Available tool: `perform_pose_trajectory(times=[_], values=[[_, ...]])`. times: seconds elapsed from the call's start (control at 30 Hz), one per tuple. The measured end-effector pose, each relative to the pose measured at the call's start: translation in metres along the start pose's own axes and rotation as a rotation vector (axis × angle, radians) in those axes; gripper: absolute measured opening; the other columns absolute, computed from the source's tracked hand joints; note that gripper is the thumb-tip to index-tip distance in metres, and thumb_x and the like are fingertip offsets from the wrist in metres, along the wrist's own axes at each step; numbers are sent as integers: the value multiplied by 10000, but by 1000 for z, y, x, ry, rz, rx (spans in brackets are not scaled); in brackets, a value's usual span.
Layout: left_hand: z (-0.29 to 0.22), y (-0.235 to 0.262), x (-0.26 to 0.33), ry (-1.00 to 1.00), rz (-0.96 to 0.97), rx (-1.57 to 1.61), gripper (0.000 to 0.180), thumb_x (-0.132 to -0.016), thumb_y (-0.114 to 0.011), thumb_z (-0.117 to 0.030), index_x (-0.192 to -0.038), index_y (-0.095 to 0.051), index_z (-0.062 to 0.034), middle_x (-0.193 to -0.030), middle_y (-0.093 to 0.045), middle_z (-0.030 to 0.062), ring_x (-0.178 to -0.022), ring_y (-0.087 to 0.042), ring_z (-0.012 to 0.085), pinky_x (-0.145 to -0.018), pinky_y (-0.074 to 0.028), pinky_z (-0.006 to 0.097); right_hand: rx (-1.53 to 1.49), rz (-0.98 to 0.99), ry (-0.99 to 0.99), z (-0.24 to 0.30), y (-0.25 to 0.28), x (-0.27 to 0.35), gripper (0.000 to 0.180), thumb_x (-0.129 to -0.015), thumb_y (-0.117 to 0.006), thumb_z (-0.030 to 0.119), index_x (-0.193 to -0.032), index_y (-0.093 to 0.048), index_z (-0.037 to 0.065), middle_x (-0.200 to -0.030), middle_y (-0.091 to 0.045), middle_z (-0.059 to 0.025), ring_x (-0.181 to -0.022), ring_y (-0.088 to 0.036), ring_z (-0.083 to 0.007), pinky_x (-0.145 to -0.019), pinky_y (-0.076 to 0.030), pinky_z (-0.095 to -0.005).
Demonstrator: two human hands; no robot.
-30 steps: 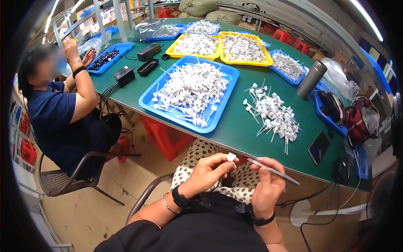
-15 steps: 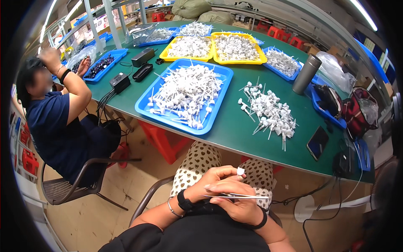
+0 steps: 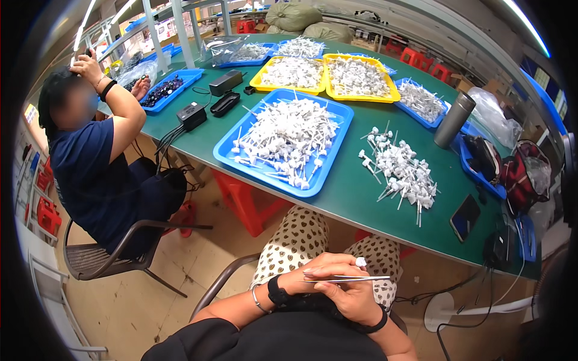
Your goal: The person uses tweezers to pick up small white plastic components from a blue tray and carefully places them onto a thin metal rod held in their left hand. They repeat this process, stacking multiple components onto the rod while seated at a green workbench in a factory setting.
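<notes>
- Over the lap, below the bench (image 3: 355, 192) edge: the left hand (image 3: 319, 274) and right hand (image 3: 352, 298) have come together since a second ago, when they were apart with the right holding the thin rod (image 3: 346, 278) out to the side.
- The rod now lies level across both hands, with a small white cap (image 3: 360, 262) at the left fingertips; the left fingers are closed on the cap and the right fingers curl shut around the rod. Judging by that, the cap and rod are being joined in hand.
- Both hands sit nearer the body than before, above spotted trousers (image 3: 295, 240), well clear of the bench.
- Nearest container: a blue tray (image 3: 328, 162) heaped with white capped stems, lying just ahead of the knees.
- To its right, a loose pile (image 3: 400, 168) of the same white parts lies bare on the green bench, in no tray.
- Behind, two yellow trays (image 3: 391, 96) side by side hold pale small parts; a smaller blue tray (image 3: 421, 114) to their right holds more.
- A grey flask (image 3: 454, 120) stands upright beside that tray; a dark phone (image 3: 465, 218) lies flat near the bench edge.
- At far left a seated co-worker (image 3: 90, 174) in dark blue now has a hand raised to the head; beside them a blue tray (image 3: 180, 81) holds dark pieces.
- Black adapters (image 3: 208, 102) with cables rest between that tray and the big one.
</notes>
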State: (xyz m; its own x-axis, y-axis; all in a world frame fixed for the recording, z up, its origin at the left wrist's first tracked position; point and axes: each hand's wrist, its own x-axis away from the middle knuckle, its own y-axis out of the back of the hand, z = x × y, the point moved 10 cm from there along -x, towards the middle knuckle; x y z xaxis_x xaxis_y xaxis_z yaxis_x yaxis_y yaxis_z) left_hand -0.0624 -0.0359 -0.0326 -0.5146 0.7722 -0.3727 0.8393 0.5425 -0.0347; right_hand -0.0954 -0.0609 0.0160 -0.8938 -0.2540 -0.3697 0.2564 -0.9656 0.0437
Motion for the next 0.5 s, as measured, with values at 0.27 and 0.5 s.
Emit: perform_pose_trajectory(times=[0.27, 0.5], values=[[20, -1, 2, 216, 23, -47, 431, -875, -647, -288, -1182, -611, 12, -1102, -656, 108, -1053, -643, 221, -904, -502, 313, -116, -3, 29, 23, 7, 2, 185, -846, -688, -72, -1021, -638, -40, -1034, -700, -203, -975, -699, -259, -867, -568, -331], [8, 6, -1, 36, -52, -105, 308, -849, -678, -146, -1128, -651, -21, -985, -637, 50, -900, -624, 162, -781, -504, 299, -181, -119, -201, -25, 13, 9, 184, -864, -706, 2, -1041, -663, -20, -1016, -714, -124, -940, -692, -188, -843, -550, -287]])
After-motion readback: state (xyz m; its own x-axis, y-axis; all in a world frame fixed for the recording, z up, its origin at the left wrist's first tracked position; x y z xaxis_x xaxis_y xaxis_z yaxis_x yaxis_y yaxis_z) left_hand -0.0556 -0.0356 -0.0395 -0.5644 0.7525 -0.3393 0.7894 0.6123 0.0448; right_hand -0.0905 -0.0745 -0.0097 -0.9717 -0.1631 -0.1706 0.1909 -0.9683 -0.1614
